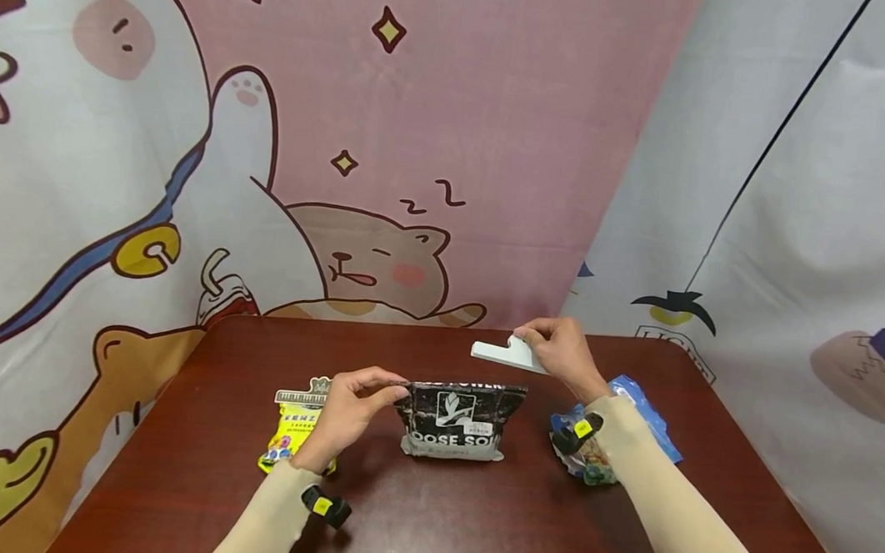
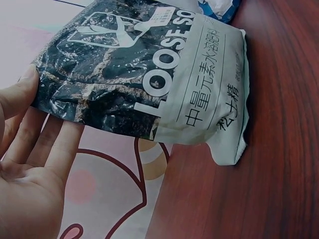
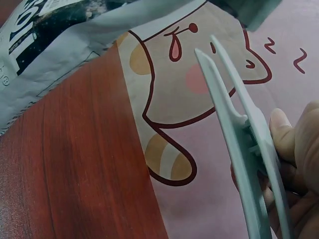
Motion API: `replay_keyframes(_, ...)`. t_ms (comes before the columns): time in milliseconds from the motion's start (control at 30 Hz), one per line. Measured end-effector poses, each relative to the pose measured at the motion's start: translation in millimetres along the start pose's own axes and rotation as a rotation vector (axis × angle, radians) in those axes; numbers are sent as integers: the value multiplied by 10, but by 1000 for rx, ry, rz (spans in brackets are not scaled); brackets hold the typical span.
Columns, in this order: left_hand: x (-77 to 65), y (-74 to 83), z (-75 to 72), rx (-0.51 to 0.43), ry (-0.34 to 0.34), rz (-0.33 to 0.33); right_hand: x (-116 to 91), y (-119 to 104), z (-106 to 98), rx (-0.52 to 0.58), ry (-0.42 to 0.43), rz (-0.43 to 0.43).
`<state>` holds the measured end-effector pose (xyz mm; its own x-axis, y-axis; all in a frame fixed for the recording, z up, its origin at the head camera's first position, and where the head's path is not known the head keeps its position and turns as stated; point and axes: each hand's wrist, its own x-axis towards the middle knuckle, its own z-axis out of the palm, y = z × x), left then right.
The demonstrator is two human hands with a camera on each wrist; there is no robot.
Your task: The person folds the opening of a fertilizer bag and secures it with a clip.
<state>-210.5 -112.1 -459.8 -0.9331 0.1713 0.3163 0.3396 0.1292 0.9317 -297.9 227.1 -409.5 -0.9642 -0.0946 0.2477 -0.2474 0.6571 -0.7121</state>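
A black-and-white bag of loose soil fertilizer stands upright on the table, its top edge flat. My left hand pinches the bag's upper left corner between thumb and fingers; the left wrist view shows the thumb on the front of the bag and fingers behind. To the right and above the bag, my right hand holds a pale bag clip by its handle end. In the right wrist view the two long bars of the clip stand slightly apart, with nothing between them.
On the left lies a yellow bag with a grey piano-shaped clip across its top. A blue package lies at the right, partly under my right forearm. The dark red table ends at a cartoon-printed curtain.
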Motion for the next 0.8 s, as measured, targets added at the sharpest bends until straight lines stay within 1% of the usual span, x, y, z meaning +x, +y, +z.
replay_keyframes(133, 5, -11, 11, -7, -1, 3, -35, -51, -9, 15, 41, -21)
replay_keyframes(267, 11, -34, 13, -17, 0, 6, -74, -167, -34, 19, 80, -60)
replay_keyframes(500, 2, -32, -1, -9, 6, -2, -163, -381, -52, -19, 134, -147)
replay_keyframes(633, 1, -16, 1, -9, 4, 2, -217, -448, -45, -42, 173, -218)
replay_keyframes(800, 3, -4, -2, -5, 3, 6, -280, -523, -36, -47, 247, -346)
